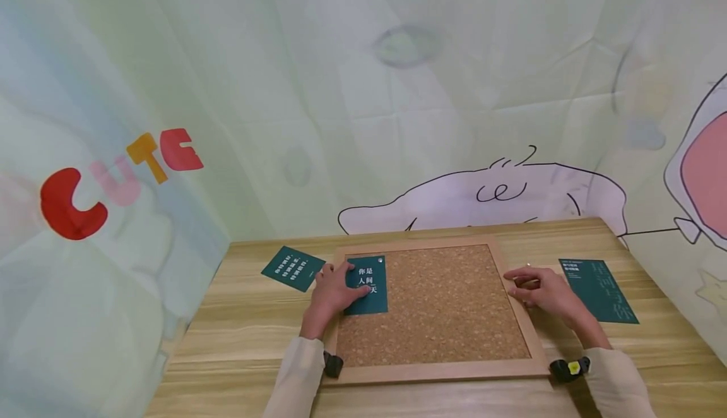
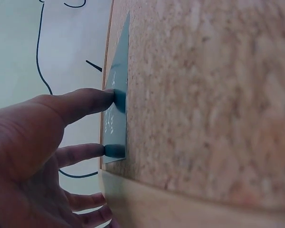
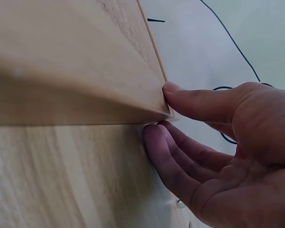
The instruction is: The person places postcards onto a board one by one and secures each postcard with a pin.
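While both sleeves reach in from the near edge of the bench (image 1: 255, 348), the left hand (image 1: 332, 295) lies flat, fingers straight, pressing a green card (image 1: 372, 301) onto the cork board (image 1: 443, 304). Card looks thin, light, bendy; best held flat by fingertips. Right hand (image 1: 539, 292) steadies the board's wooden frame (image 1: 519, 298), fingers relaxed against its edge. Farther off, two more cards (image 1: 292, 268) lie beside the board.

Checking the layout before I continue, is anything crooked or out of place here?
Only slightly: the dark green card lying on the wooden table left of the wood-framed cork board sits askew. The green card under the left hand lies straight.
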Available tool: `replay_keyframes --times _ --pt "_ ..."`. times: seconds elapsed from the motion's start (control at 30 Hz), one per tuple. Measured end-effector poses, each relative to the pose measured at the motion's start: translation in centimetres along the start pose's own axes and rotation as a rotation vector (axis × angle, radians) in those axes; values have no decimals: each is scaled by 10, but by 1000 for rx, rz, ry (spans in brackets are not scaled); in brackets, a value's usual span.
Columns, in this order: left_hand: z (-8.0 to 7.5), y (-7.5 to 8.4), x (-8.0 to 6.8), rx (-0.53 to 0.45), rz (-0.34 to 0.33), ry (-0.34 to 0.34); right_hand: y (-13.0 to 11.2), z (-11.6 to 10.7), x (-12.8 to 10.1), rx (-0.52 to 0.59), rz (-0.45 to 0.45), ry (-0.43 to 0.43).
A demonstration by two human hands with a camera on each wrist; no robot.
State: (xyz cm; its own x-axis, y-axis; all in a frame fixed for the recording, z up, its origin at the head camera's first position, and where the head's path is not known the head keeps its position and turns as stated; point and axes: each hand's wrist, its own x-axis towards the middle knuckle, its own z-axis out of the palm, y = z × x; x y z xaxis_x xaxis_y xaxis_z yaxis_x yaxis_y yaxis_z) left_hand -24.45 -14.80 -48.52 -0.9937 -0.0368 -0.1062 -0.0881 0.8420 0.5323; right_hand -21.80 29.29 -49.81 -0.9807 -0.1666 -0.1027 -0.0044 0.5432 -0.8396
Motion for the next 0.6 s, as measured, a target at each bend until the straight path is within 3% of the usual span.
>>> replay_keyframes --times 0.6 --pt "-3 -6 5 15 36 -16 -3 1 3 -14 43 5"
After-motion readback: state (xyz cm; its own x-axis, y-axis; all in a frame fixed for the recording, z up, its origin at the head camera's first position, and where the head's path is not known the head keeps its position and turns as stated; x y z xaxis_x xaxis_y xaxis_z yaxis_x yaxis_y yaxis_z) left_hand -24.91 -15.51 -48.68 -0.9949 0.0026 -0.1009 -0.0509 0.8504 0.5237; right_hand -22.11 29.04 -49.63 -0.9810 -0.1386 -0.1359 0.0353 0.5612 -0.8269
